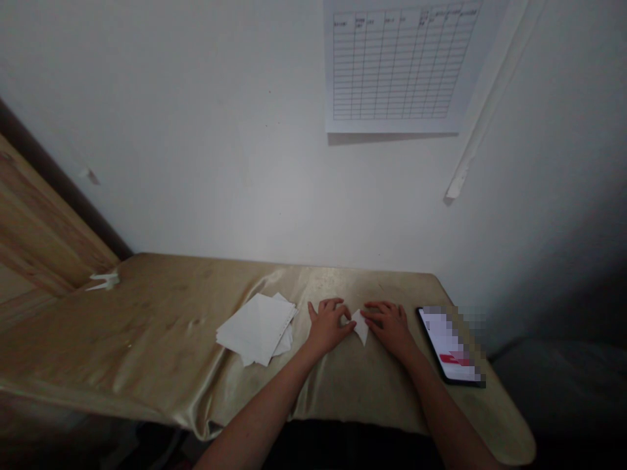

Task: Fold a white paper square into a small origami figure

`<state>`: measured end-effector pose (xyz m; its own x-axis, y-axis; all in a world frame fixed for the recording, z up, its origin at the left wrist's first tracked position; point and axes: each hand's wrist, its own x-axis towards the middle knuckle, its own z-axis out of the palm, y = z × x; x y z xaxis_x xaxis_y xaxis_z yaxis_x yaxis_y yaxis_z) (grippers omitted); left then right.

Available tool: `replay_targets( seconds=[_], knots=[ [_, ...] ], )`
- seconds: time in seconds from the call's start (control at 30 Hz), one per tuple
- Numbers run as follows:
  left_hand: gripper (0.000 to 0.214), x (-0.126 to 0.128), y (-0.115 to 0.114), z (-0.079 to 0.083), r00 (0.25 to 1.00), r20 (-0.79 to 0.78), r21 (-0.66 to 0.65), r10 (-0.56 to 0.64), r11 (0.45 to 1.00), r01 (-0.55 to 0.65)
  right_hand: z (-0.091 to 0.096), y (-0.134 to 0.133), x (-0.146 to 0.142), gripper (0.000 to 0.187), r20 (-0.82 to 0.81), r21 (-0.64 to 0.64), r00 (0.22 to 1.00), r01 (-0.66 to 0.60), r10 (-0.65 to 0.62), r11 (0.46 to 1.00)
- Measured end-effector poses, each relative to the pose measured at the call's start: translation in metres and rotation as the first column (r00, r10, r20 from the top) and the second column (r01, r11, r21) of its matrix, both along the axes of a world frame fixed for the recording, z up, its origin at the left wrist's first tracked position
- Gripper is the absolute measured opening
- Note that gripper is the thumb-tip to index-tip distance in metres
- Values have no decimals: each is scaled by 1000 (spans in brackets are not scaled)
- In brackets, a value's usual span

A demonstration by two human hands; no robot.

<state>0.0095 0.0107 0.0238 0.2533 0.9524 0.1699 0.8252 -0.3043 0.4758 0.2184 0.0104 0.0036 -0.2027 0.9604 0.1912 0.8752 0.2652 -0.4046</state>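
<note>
A small piece of folded white paper (361, 328), narrowing to a point toward me, lies between my hands above the cloth. My left hand (329, 325) has its thumb and index finger closed at the paper's left edge, the other fingers loosely curled. On the opposite edge, the fingertips of my right hand (390, 324) press together at the upper right of the paper. Part of its edges is hidden under the fingers. Left of my left hand is a loose pile of white paper sheets (257, 324), some turned at angles.
A table (161, 339) has a wrinkled gold satin cloth. A phone (449, 346) with a lit, partly blurred screen lies at the right. A white clip-like object (105, 281) sits far left by a wooden frame (44, 222). A printed chart (392, 72) hangs on the wall behind.
</note>
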Motion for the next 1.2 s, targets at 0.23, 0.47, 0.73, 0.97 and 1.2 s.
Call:
replay_targets(
  seconds=[0.23,0.47,0.73,0.97,1.2],
  knots=[
    [34,-3,-1,1,996,-70,-15,-52,999,51,-3,0,2,30,-5,-7,1000,-22,21,1000],
    [37,-5,-2,2,993,-106,-33,-61,998,58,-1,-1,2,30,-13,-1,999,-29,29,1000],
    [37,-5,-1,1,992,-109,-22,-58,998,56,2,-1,1,27,-91,6,996,-12,12,1000],
    [38,-6,0,-2,991,-112,-9,-67,998,67,1,2,4,35,-167,21,986,25,-21,999],
    [39,-6,0,-3,983,-163,0,-88,996,89,-8,9,14,18,-184,41,982,-29,36,999]
  ],
)
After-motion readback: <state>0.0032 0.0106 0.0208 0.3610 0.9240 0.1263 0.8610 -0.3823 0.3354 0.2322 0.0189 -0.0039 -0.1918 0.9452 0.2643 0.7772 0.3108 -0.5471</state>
